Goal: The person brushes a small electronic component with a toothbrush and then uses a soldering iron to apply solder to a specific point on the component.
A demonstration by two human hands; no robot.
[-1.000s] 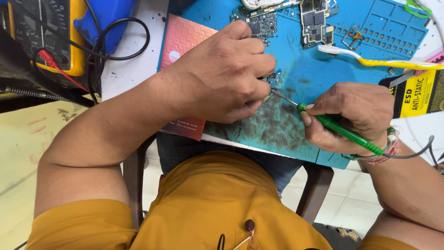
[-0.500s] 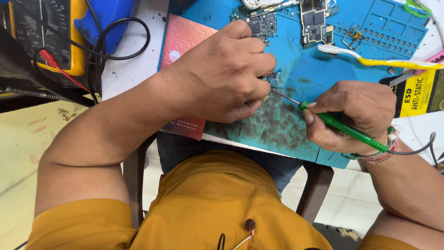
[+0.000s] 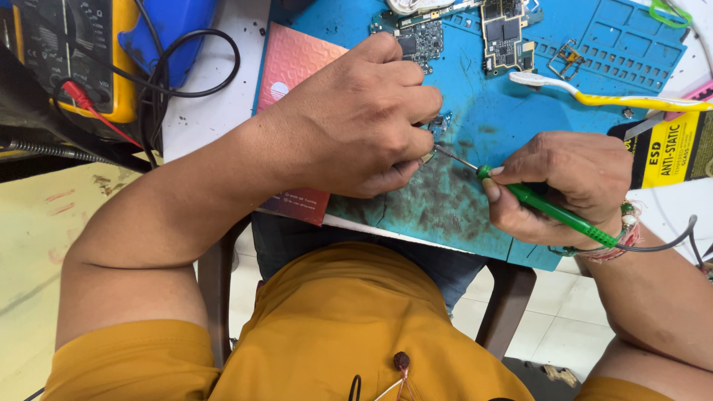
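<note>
**Small part pinned under fingertips, fine-tipped iron at its edge**

The small component (image 3: 428, 154) lies on the blue work mat (image 3: 475, 111), near the mat's front middle, mostly hidden beneath the left hand (image 3: 356, 119). Only a sliver of it shows past the fingertips, so its exact kind cannot be told. Judging by that sliver, it is light, thin and rigid, likely brittle, and easy to flick away: best held flat by pressing down at its edges, not squeezed.

The left hand is curled, fingertips bunched and pressing down on the part. The right hand (image 3: 564, 186) is closed in a pen grip around the green-handled iron (image 3: 549, 208), whose thin metal tip (image 3: 454, 158) reaches to just beside the part. The tool looks light and stiff; its green grip is the safe place to hold it, well back from the metal tip. A dark cord runs from its rear past the wrist.

The mat is smudged dark around the work spot. Farther back on it lie two bare circuit boards (image 3: 505, 37) and a small metal frame (image 3: 568, 56), with a yellow-handled toothbrush (image 3: 609, 93) just beyond. A pink card (image 3: 293, 70) sits under the left forearm. On the white tabletop (image 3: 200, 111) to the left stands a yellow multimeter (image 3: 74, 52) with red and black leads.
</note>
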